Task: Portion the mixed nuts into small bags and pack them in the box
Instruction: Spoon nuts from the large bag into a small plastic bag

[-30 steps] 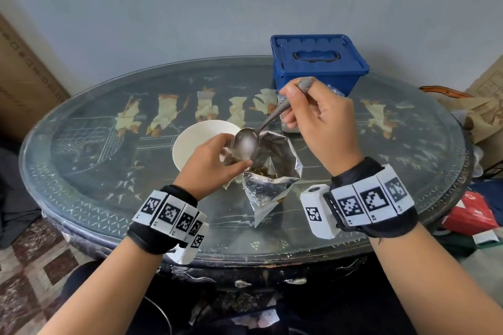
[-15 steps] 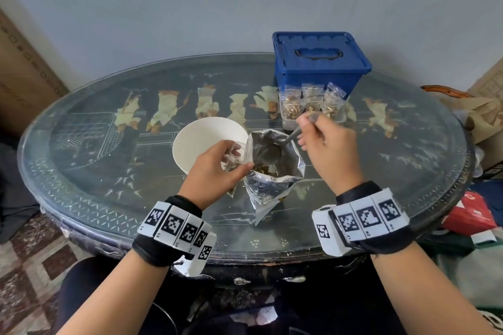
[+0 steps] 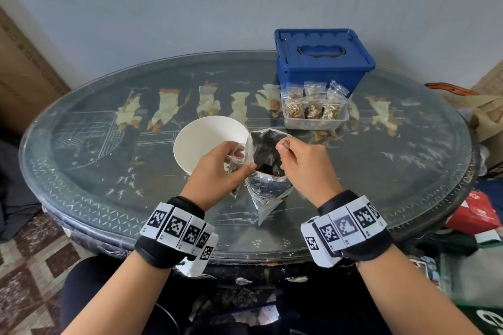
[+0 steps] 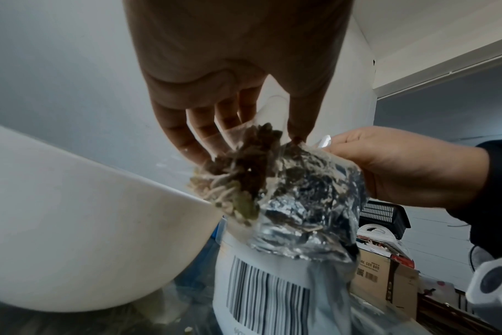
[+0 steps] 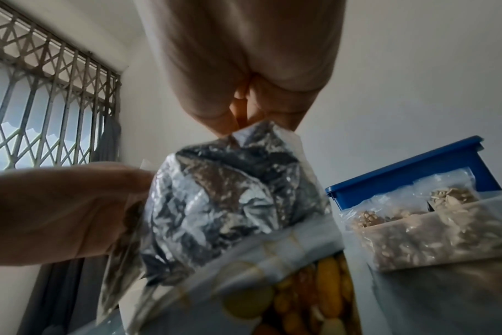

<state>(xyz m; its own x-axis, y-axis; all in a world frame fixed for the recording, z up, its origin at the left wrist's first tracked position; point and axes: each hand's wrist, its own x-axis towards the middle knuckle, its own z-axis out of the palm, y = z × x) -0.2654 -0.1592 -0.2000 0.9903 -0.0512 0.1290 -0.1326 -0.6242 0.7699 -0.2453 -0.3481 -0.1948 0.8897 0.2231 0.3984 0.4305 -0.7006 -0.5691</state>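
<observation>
My left hand point(image 3: 241, 162) pinches a small clear bag point(image 3: 237, 168) open beside the foil nut pouch point(image 3: 268, 187), which stands upright at the table's front centre. The left wrist view shows that small bag point(image 4: 238, 172) partly filled with mixed nuts. My right hand point(image 3: 284, 151) grips the end of a metal spoon point(image 3: 285, 145) whose bowl is down inside the pouch and hidden. A closed blue box point(image 3: 324, 62) stands at the back right. In front of it a clear tray point(image 3: 315, 122) holds several filled small bags point(image 3: 313, 109).
A white bowl point(image 3: 206, 141) sits just left of the pouch, touching my left hand. The oval glass-topped table point(image 3: 109, 166) has a rim close to my wrists. Cardboard and clutter lie off the table's right edge point(image 3: 476, 212).
My right hand has come down from above the small bag and sunk the spoon into the foil pouch. The left hand still holds the small bag beside it.
</observation>
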